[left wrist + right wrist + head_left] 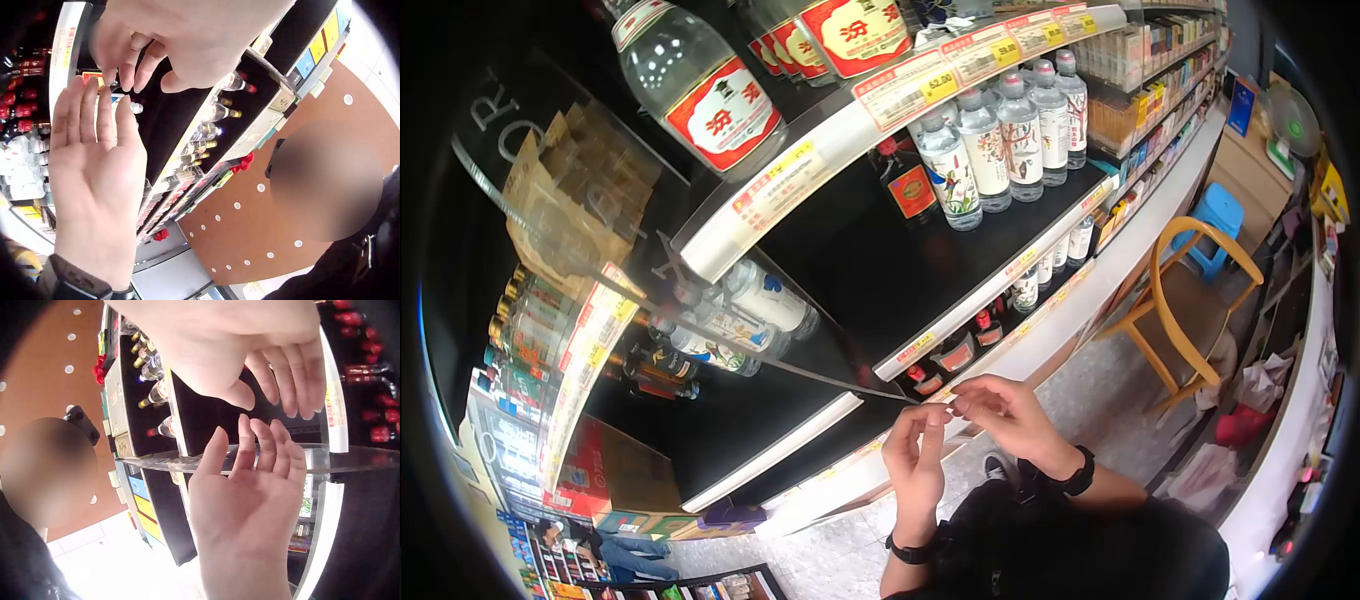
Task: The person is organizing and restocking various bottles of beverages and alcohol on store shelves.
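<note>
In the head view my left hand [916, 462] is held low before the shelves, fingers bent loosely. The right hand [1008, 420] comes in from the right, its fingertips close to those of the left. The left wrist view has the left hand [181, 37] at the top and the right hand's palm [97, 162] below, fingers extended. From the right wrist, the left palm [247, 506] shows with slightly bent fingers, under the right hand [231, 344]. No object shows between them. Both wrists wear a dark band.
Clear bottles with printed labels [990, 150] line the shelf ahead; larger red-labelled bottles [720, 115] stand above. A white price-tag rail [800, 180] edges the shelf. At right are a wooden chair [1175, 350] and a blue stool [1222, 215]. Another person [625, 555] is at lower left.
</note>
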`<state>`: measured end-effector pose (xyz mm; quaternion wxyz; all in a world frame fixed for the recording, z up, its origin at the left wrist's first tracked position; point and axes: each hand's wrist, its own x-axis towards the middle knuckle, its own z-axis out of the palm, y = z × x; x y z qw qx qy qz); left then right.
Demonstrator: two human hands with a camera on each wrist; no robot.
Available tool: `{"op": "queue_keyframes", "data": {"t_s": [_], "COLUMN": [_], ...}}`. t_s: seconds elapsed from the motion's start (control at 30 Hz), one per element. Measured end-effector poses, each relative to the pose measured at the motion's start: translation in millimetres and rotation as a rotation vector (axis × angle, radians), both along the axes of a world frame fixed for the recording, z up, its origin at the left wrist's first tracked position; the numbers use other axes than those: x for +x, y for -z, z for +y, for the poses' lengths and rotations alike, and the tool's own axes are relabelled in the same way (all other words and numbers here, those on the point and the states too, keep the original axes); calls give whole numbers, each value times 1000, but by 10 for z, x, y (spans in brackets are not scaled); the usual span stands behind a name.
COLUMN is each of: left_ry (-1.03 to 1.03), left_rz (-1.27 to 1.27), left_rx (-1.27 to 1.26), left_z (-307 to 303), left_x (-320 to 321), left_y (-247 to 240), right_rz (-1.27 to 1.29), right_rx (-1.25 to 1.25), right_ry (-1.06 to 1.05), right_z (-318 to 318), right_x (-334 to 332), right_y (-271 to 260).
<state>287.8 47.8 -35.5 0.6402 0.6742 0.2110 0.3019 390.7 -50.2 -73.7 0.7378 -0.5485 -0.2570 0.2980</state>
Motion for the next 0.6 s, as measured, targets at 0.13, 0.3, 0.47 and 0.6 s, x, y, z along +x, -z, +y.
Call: {"op": "queue_keyframes", "data": {"t_s": [0.13,0.3,0.47,0.6], "left_ry": [33,44,92,88], "left_rz": [-1,-35,13,-8], "left_rx": [-43,-96,-125,-118], "left_z": [77,273,485,551], "left_x": [100,212,364,624], "left_y": [105,235,226,129], "right_rz": [-39,-87,-31,-48], "right_rx": [-24,-45,-9,-62], "right_ry": [27,72,154,138], "right_z": [107,297,367,349], "right_x": [53,183,299,495], "right_y": [137,215,149,83]}}
